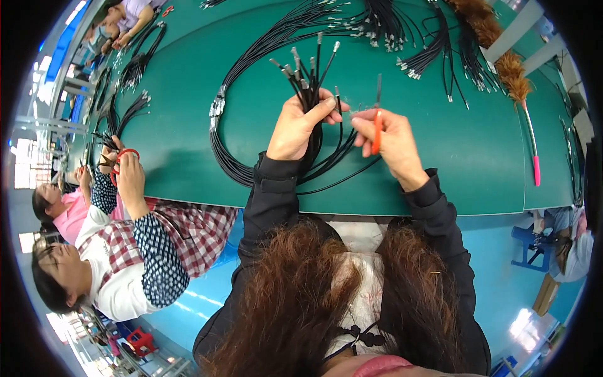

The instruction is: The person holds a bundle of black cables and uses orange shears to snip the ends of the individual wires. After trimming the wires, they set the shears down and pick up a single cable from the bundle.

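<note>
My left hand is closed round a bundle of black cables, their metal-tipped ends fanned upward. One cable end stands apart by its thumb and fingertips. In my right hand, just to the right, is a pair of orange-handled scissors. The blade points up, away from me, and is slightly blurred; I cannot tell if the blades are apart. Fine loose threads show between the two hands. From the bundle the cables loop left into a coil, gathered at a silvery band.
More black cable bundles lie across the far side of the green table. A brown feather duster with a pink handle rests at right. On my left, a co-worker's hand holds red scissors. A blue stool stands beyond the table's near edge.
</note>
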Available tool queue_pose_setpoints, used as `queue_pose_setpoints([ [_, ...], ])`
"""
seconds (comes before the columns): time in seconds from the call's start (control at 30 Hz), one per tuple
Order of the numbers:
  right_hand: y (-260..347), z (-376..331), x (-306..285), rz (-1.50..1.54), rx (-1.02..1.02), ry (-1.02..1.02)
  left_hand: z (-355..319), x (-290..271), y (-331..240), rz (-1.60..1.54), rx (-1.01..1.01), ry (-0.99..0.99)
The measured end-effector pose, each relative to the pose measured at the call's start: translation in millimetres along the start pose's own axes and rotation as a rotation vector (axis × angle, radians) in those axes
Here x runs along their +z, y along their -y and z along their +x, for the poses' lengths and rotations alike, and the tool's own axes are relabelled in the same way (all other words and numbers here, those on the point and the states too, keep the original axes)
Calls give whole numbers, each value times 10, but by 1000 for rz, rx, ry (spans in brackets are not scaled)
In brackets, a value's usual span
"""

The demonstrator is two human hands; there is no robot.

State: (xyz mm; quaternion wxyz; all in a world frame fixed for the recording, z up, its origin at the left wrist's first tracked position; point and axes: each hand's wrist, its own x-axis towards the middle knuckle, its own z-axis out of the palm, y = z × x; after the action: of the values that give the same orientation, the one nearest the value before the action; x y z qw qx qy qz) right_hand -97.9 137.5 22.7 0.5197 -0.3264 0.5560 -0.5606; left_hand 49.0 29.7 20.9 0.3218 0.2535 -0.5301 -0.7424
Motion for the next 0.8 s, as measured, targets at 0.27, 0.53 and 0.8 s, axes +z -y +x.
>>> queue_pose_setpoints([
  [0.27,-115,-1,121,38,-158,19,-39,96,-91,3,-26,-39],
  [0.53,-63,-114,53,-397,-320,-132,-27,147,-99,-29,10,-124],
  [0.8,264,2,-209,56,-283,-224,-129,237,-71,84,59,-138],
])
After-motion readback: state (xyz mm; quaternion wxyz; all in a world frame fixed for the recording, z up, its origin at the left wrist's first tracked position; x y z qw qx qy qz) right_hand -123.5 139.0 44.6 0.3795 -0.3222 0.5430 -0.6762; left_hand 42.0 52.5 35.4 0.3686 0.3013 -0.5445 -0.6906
